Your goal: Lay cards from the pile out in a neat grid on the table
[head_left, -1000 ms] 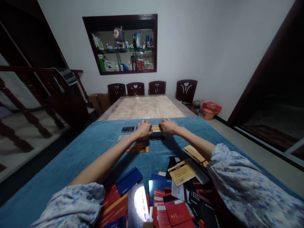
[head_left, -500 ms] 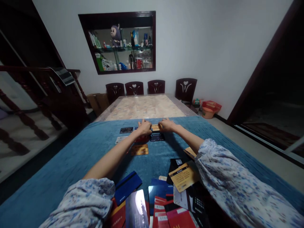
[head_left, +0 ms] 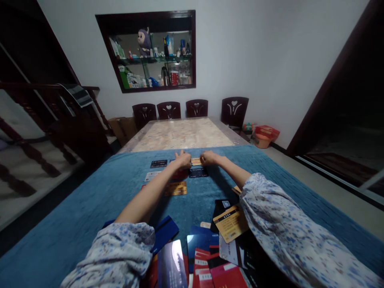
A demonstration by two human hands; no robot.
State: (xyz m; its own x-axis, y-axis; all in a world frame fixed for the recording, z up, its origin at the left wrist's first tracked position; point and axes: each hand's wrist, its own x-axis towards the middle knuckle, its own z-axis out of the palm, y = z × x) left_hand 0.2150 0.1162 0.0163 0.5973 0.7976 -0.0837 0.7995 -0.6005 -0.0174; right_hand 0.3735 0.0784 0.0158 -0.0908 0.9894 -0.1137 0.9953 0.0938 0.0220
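Note:
Both arms reach far forward over a blue cloth. My left hand and my right hand meet at a small yellow card, fingers pinched on its two ends as it lies in the far row. Just below it lies a dark blue card, and a red card shows partly under my left wrist. An orange card lies nearer. A black card and a white card rest to the left.
A heap of red, blue, black and yellow cards lies near me. Beyond the cloth is a marble tabletop with several dark chairs. A wall niche holds bottles and a toy. A stair railing stands left.
The view has shifted slightly forward and my arms stretch further out. Both hands stay on the yellow card, which has hardly moved.

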